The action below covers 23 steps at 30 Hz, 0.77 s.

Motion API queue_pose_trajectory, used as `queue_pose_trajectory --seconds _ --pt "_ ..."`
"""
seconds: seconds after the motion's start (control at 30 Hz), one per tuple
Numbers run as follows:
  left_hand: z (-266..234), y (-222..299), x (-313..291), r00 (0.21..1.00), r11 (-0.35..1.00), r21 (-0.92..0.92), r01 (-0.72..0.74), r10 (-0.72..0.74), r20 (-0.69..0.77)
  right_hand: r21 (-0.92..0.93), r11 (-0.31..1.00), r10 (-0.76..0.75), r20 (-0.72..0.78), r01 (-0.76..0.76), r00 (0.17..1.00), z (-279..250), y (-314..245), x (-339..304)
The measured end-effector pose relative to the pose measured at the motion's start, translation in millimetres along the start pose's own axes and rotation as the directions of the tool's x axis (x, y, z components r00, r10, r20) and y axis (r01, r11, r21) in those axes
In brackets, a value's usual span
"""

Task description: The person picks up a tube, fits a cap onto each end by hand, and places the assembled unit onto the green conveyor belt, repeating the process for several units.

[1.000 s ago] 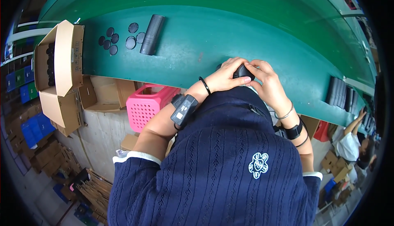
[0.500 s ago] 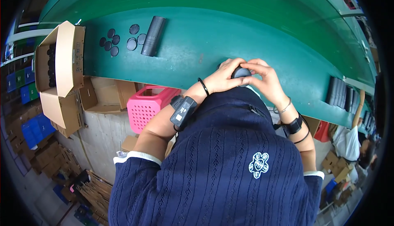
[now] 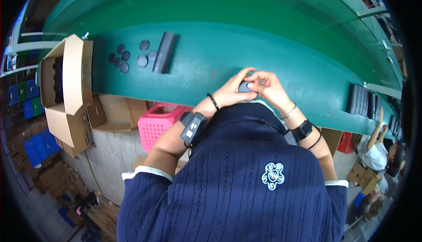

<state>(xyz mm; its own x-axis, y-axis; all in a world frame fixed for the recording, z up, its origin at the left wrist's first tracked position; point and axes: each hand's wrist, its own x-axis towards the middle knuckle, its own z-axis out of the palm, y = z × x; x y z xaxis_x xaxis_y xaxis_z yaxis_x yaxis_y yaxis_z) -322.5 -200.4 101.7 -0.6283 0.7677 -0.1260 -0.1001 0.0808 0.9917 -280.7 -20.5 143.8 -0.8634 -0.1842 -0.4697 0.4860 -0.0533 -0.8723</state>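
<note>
A small round black disc (image 3: 245,87) sits between my two hands at the near edge of the green table. My left hand (image 3: 228,91) is closed around it, fingers curled along its side. From the right, my right hand (image 3: 271,89) pinches at its face with thumb and fingertips. Whether the disc is one piece or part of something longer is hidden by my fingers. Farther left lie several loose black discs (image 3: 142,60) on the table, beside a ridged black cylinder (image 3: 165,53).
An open cardboard box (image 3: 77,77) holding dark pieces stands at the table's left end. Below the edge are another carton (image 3: 112,112) and a pink perforated basket (image 3: 154,130). More black cylinders (image 3: 358,99) lie at the right, near another person (image 3: 373,149).
My right hand has shifted its fingers onto the disc's face, and both hands have moved slightly left in the picture. The whole table appears a little lower in view.
</note>
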Motion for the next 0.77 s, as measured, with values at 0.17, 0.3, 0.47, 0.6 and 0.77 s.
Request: queue_pose_trajectory --seconds 0.17,0.3,0.47,0.6,0.77 --pt "11 8 0 0.994 0.950 -0.312 -0.027 -0.007 -0.108 0.355 0.935 -0.031 0.065 0.006 0.997 -24 26 -1" --pt "9 6 19 0.997 0.633 -0.774 -0.011 -0.051 -0.056 -0.405 0.793 -0.406 0.204 0.454 0.891 -46 40 -11" --pt "15 -9 29 0.964 0.540 -0.837 0.091 -0.260 -0.062 -0.250 0.908 -0.347 0.000 0.336 0.938 -65 71 -21" --pt "-17 -53 16 0.853 0.774 -0.409 0.484 -0.521 0.021 -0.440 0.897 -0.303 -0.562 0.032 0.770 -161 102 -68" --pt "-18 -79 13 0.717 0.679 -0.328 0.656 -0.697 -0.011 -0.547 0.698 -0.409 -0.834 -0.462 0.371 -315 118 -155"
